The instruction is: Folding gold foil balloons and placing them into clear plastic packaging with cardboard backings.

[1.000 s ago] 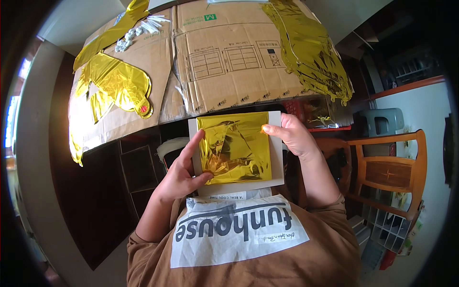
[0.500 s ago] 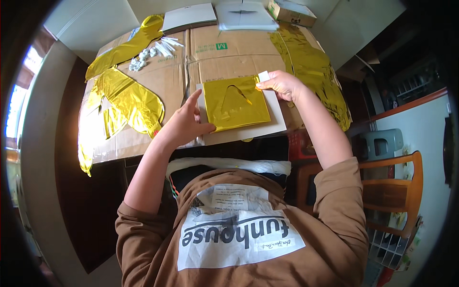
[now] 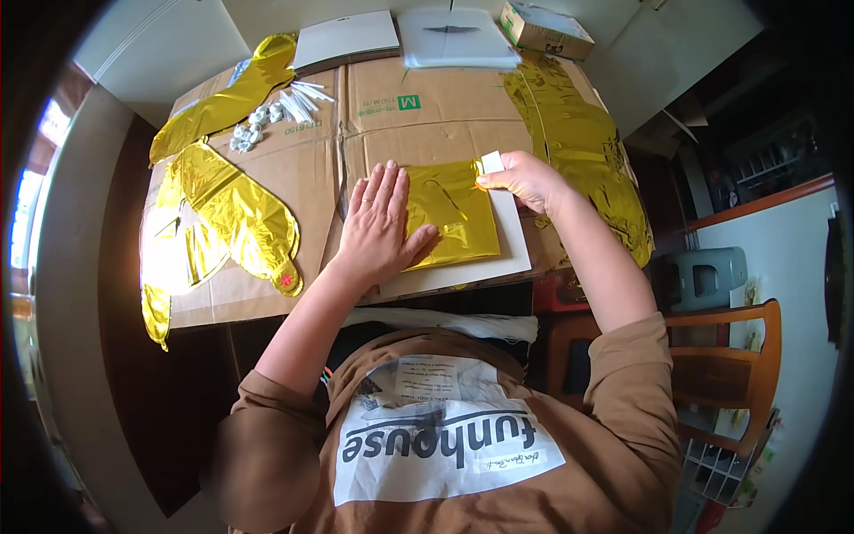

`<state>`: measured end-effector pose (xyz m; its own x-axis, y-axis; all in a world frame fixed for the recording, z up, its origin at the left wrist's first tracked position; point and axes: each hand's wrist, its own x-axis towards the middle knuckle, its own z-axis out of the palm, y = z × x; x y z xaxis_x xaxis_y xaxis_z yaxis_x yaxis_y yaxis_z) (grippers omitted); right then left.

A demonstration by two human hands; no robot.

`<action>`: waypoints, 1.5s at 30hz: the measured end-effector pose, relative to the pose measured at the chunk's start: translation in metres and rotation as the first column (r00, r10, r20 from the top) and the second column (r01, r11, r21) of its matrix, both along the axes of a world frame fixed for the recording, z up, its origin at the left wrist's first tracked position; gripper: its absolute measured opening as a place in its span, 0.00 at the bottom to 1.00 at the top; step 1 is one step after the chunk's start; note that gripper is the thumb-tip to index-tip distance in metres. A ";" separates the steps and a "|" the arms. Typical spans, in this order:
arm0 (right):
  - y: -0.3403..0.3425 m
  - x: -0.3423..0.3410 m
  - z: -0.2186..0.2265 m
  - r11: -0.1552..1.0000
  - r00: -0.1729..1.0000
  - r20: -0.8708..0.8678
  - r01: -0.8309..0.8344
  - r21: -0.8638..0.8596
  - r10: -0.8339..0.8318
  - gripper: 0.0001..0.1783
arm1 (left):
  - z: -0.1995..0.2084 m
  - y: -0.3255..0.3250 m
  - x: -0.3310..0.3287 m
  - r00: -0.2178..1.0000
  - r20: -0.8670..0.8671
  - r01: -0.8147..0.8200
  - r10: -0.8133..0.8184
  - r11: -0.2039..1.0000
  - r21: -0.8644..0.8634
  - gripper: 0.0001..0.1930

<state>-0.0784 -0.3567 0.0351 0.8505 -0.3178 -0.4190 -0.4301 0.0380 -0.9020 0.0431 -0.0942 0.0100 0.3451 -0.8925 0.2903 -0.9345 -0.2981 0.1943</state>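
Left hand: the fingers are straight and nearly together, with the thumb spread to the right; they lie flat on the foil's left part and grip nothing.
Right hand: the fingers are closed in a pinch, thumb on top at the foil's upper right corner; the fingers underneath are partly hidden.
Folded gold foil: between the fingers of both hands, on top of the white card.
White card: under the foil, its bare strip showing below the right fingers. Whether it touches the table, I cannot tell.
Table: covered with brown cardboard, under and beyond the fingers.
Gold balloon: flat, to the left of the left fingers.
White sticks: beyond the left fingers, to their left, beside small white pieces.
Gold foil sheets: to the right of the right fingers, reaching farther away.
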 end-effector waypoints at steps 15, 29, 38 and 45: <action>0.076 -0.034 0.034 0.296 0.976 0.068 0.004 -0.955 0.206 0.43 | -0.007 -0.003 -0.003 0.999 0.038 -0.015 0.015 1.000 0.025 0.48; 0.069 -0.042 -0.027 0.091 0.964 -0.112 -0.138 -0.986 0.241 0.51 | 0.013 0.016 0.011 0.996 -0.035 0.085 -0.081 0.988 0.126 0.67; 0.057 -0.046 -0.020 0.258 0.951 -0.093 -0.173 -0.951 0.294 0.50 | 0.017 0.015 0.011 0.996 0.025 0.073 -0.080 0.975 0.210 0.72; 0.041 -0.055 0.023 0.626 0.947 0.196 -0.007 -0.779 0.255 0.43 | 0.011 0.017 0.013 0.995 0.035 0.083 -0.091 0.977 0.195 0.70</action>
<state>-0.1335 -0.3158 0.0582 0.9423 -0.2912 0.1651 -0.1178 -0.7502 -0.6507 0.0559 -0.0771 0.0208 0.2548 -0.9592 0.1222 -0.9647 -0.2435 0.0999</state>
